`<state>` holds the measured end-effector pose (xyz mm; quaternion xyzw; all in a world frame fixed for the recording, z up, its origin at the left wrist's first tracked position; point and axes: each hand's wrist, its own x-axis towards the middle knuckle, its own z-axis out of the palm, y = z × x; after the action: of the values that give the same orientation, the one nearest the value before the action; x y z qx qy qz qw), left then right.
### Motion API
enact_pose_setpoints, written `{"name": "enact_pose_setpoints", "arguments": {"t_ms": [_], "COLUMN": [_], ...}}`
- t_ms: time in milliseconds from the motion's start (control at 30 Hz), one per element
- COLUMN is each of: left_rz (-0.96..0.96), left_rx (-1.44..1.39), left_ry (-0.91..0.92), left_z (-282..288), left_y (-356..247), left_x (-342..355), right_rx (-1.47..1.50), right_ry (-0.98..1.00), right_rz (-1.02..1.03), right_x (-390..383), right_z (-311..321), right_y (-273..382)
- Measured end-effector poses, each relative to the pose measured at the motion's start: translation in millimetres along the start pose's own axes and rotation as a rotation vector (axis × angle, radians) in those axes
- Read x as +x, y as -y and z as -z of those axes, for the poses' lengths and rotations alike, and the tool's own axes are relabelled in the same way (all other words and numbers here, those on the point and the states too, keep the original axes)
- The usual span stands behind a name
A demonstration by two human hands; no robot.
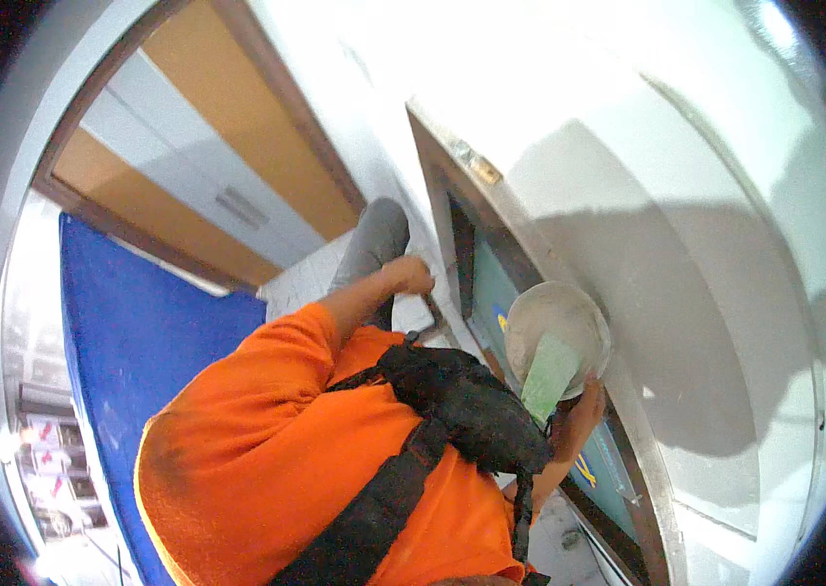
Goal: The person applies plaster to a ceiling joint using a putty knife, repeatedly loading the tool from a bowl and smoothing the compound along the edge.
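My right hand [583,412] grips the near edge of a whitish round bowl [584,311], its fingers at the rim. A pale green flat strip [549,376] lies against the inside of the bowl; I cannot tell what it is. The bowl is tilted, close to the wall and over a brown frame. My left hand [410,275] is curled closed beside my grey-trousered knee [378,234]. Whether anything is in its fingers is too small to tell. A black strap and pouch [472,400] cross my orange shirt.
The pale wall [667,254] with a grey patch and shadows rises on the right. A brown frame [452,161] with greenish panels runs along its foot. At left hangs a blue sheet [154,361], below an orange-and-white panelled door [237,107].
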<state>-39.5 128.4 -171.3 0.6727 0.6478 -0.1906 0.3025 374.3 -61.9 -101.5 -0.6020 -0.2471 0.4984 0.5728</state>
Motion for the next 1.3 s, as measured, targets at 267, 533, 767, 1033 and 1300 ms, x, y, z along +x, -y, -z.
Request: {"name": "enact_pose_setpoints", "arguments": {"t_ms": [267,533,767,1033,1300], "left_rz": [-0.315,-0.595,-0.791,-0.799,-0.993], "left_rx": [0.369,0.108,0.054,0.127,0.012], "left_ry": [-0.047,0.201,0.288,0.243,0.427], "left_z": [-2,-4,31,60,50], "left_y": [23,-5,-6,4,9], "left_x": [44,70,23,-53,19], "right_rx": [0.473,0.422,0.51,0.508,0.472], "right_ry": [-0.034,-0.384,-0.223,-0.292,-0.323], "right_rz": [0.003,0.04,0.151,0.111,0.117], "right_x": [1,-34,-47,-53,-43], "right_z": [-89,-150,-226,-266,-275], "right_y": [-3,-28,-4,14,8]}}
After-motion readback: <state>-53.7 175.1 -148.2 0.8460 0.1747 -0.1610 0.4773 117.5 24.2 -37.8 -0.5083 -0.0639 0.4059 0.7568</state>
